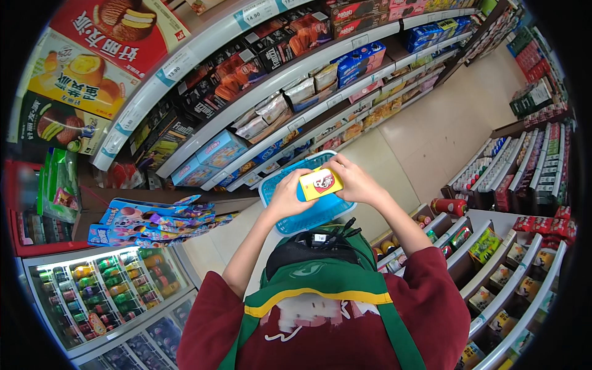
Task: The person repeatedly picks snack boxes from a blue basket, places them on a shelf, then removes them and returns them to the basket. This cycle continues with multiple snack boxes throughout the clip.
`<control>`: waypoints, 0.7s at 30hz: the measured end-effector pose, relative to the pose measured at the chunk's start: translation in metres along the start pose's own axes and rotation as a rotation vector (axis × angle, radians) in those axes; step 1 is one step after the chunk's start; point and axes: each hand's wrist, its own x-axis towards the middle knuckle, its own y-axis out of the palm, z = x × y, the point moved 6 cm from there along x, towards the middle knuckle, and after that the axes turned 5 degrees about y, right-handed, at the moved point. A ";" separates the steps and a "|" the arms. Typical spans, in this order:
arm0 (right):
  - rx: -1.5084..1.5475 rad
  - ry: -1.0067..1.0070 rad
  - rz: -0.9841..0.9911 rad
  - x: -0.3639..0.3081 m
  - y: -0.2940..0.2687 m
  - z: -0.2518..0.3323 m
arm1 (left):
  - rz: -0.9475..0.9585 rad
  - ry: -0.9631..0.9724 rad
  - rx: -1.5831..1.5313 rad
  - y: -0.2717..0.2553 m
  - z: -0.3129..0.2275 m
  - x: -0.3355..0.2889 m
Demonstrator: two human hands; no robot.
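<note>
Between my two hands is a small yellow box [320, 184] with a dark red and white print on its top face. My left hand [287, 193] grips its left side, fingers at the edge. On the opposite side my right hand [350, 179] has its fingers closed round the far right corner. Just beneath the hands is a blue plastic basket [290, 223] with a pale rim; the hands and the box hide much of its inside. A black pouch [306, 253] with dark cables lies against the green apron [320, 280] I wear.
Snack shelves [259, 86] curve along the far left side, holding boxes and bags. A glass-front drinks cooler [105, 290] stands at the lower left, near hanging blue snack packs [151, 222]. More shelves [502, 277] line the right. Pale floor tiles [425, 129] run between them.
</note>
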 end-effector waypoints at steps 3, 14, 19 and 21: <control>0.007 0.048 0.030 -0.008 0.020 -0.027 | 0.063 -0.064 0.033 0.026 0.024 -0.007; -0.100 0.221 0.076 -0.026 0.116 -0.146 | 0.161 -0.179 0.162 0.134 0.120 -0.013; -0.271 0.042 -0.039 -0.007 0.149 -0.182 | 0.172 -0.232 0.269 0.175 0.175 -0.007; -0.329 0.050 0.024 -0.002 0.164 -0.199 | 0.226 -0.282 0.350 0.188 0.190 -0.006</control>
